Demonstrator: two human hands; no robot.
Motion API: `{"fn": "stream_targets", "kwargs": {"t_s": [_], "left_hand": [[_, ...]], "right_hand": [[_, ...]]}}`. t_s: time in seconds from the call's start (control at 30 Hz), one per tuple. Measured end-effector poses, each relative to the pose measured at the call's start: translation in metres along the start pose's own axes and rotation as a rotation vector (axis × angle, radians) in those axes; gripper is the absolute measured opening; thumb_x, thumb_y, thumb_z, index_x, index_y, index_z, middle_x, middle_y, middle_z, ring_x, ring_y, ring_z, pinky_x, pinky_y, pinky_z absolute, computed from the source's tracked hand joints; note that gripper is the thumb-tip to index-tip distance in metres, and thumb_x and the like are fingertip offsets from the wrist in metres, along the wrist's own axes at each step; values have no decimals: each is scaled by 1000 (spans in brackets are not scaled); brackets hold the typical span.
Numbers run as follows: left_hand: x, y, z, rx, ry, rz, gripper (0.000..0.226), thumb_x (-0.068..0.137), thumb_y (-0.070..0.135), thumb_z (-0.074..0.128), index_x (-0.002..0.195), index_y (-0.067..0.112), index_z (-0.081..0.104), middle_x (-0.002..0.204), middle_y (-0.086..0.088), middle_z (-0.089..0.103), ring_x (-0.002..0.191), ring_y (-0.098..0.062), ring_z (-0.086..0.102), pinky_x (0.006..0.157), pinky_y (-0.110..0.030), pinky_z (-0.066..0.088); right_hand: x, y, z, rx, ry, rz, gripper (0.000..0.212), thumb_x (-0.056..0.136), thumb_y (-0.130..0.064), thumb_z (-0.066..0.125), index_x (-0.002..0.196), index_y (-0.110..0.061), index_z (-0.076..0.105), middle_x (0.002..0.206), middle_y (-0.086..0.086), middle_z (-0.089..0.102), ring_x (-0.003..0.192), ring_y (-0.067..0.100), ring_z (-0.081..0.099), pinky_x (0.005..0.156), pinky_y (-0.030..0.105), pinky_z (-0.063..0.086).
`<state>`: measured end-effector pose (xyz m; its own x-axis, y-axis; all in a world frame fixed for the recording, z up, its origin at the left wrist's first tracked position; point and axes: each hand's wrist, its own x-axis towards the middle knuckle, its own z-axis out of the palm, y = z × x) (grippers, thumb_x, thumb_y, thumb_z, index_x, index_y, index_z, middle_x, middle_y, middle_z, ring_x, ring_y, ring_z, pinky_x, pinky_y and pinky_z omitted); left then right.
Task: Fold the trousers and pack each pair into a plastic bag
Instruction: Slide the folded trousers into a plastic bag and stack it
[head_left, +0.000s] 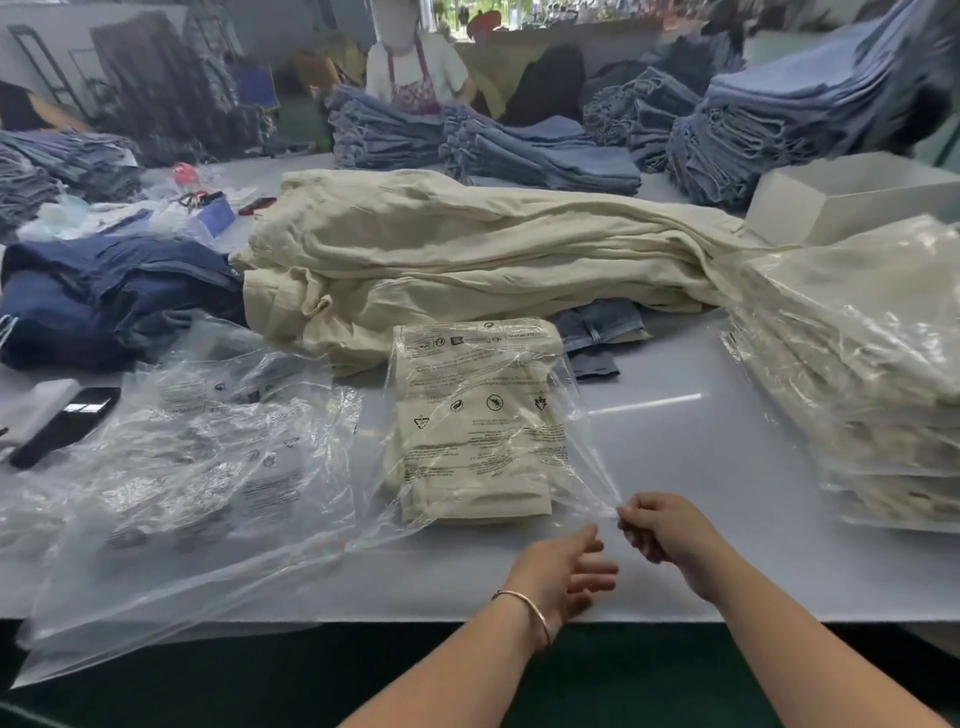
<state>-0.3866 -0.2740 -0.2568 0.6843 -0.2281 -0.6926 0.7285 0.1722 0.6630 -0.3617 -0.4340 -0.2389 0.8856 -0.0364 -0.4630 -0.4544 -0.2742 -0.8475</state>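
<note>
Here, your right hand (660, 527) pinches the open near edge of the plastic bag (483, 415), pulling the film taut toward you. Your left hand (566, 571), with a bangle (524, 610) at the wrist, hovers just beside it with fingers loosely spread and gripping nothing. Inside the bag lie folded cream trousers (467, 499), flat on the white worktop (675, 431) straight ahead of you. Just behind them sprawls a heap of unfolded cream trousers (467, 249). To the right, a stack of bagged pairs (857, 374) rises. Loose empty bags (197, 457) spread to the left, overhanging the near edge, with dark blue garments (104, 296) beyond them. Folded denim stacks (545, 150) line the far side.
</note>
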Motion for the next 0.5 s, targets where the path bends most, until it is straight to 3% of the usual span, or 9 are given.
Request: {"fn": "stream_targets", "kwargs": {"t_s": [0.1,0.23,0.37,0.5], "left_hand": [[10,6,30,-213,5,-14,23,86,30,70,94,8,65,59,3,55,44,-3,51,35,-9,27],[18,2,46,-412,52,-31,10,86,16,70,85,8,65,53,3,58,38,0,51,30,-8,25],[21,-2,47,-512,104,-10,7,89,7,64,83,3,63,52,1,60,36,0,51,28,-9,25],[20,-3,49,-543,217,56,13,89,2,61,75,2,62,50,-1,59,36,-2,51,29,-11,25]], "right_hand": [[-2,-4,4,-16,7,-22,25,94,-4,51,71,-2,61,53,5,51,46,13,39,43,21,33],[-1,-3,2,-43,22,-43,26,92,-2,50,67,-4,58,55,7,49,47,13,38,44,21,32],[3,6,0,-27,-5,-79,25,94,-8,55,70,-3,59,54,5,50,47,12,39,46,21,34],[8,13,6,15,16,-123,31,91,-8,57,61,-7,60,50,2,49,46,13,39,48,23,34]]}}
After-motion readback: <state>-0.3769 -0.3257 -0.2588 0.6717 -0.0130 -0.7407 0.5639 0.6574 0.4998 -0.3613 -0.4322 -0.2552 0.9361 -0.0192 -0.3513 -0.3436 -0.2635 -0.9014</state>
